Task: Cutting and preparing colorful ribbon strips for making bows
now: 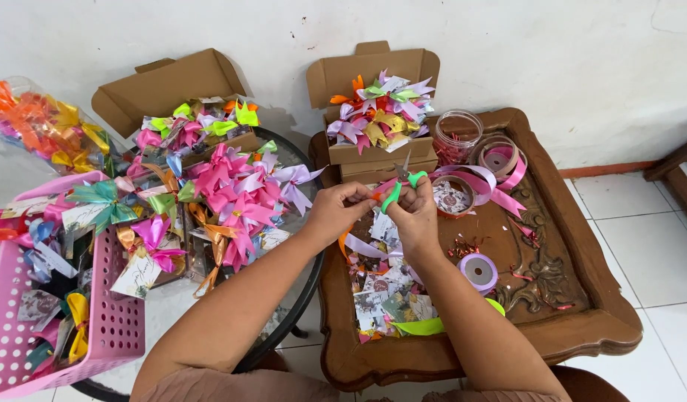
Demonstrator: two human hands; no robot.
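The right hand [416, 212] grips a pair of green-handled scissors [401, 186], fingers closed through the loops, blades pointing up toward twelve o'clock. The left hand [336, 211] sits just beside it at nine o'clock, its fingers pinched shut on a small piece of orange ribbon [375, 196] held up to the scissors, so the strip stays taut where the blades meet it. Both hands hover above the carved wooden bench [581, 327], over a litter of printed cards [388, 294] and ribbon scraps directly below the wrists at six o'clock.

Supplies lie within reach of the right hand: a lilac ribbon spool [479, 271] at four o'clock, a pink ribbon roll [499, 160] with its loose tail trailing at two o'clock, and a clear jar [457, 134] beyond it. At twelve o'clock an open cardboard box [373, 74] holds finished bows.

To the left, at nine to ten o'clock, a round glass table [299, 160] carries a heap of pink bows [235, 193] and a second open box [165, 85]. A pink plastic basket [113, 327] at eight o'clock holds bows fixed to cards, and a clear bag of orange and gold bows [38, 123] leans at the far left. Sorted stock seems kept aside so the cutting area stays free.
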